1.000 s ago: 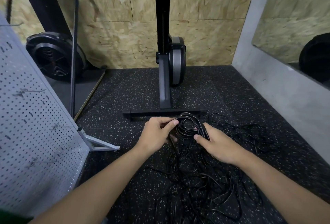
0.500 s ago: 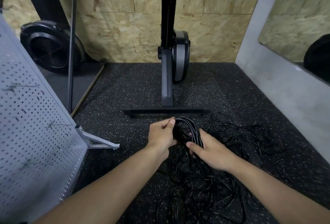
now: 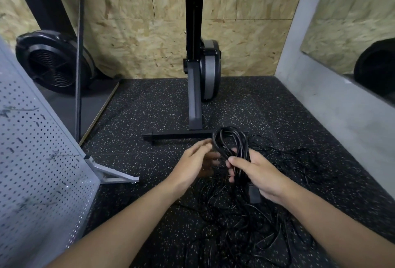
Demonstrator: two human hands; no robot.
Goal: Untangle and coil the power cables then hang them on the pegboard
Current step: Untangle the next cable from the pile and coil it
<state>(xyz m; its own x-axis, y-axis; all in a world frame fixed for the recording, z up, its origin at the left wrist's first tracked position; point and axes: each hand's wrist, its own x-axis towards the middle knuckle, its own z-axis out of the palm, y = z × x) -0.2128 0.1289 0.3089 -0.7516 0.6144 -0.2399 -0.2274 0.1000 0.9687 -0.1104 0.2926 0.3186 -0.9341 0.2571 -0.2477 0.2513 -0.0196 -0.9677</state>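
Observation:
A coil of black power cable stands upright in loops above the speckled floor. My right hand grips the bundle at its lower part, fingers curled round the strands. Just left of the coil, my left hand is held with fingers relaxed, fingertips near the loop's left side, holding nothing I can see. Under both hands lies a loose tangle of black cables, spreading right and towards me. A black plug hangs below my right hand. The grey pegboard with metal hooks leans at the left.
An exercise machine's black post and base bar stand just beyond the coil. Another machine's fan wheel sits at the back left. A grey wall with a mirror bounds the right. The pegboard's metal foot juts onto the floor.
My left hand has let go of the coil's top and drawn slightly left. The right hand now holds the bundle alone and has lifted it a little.

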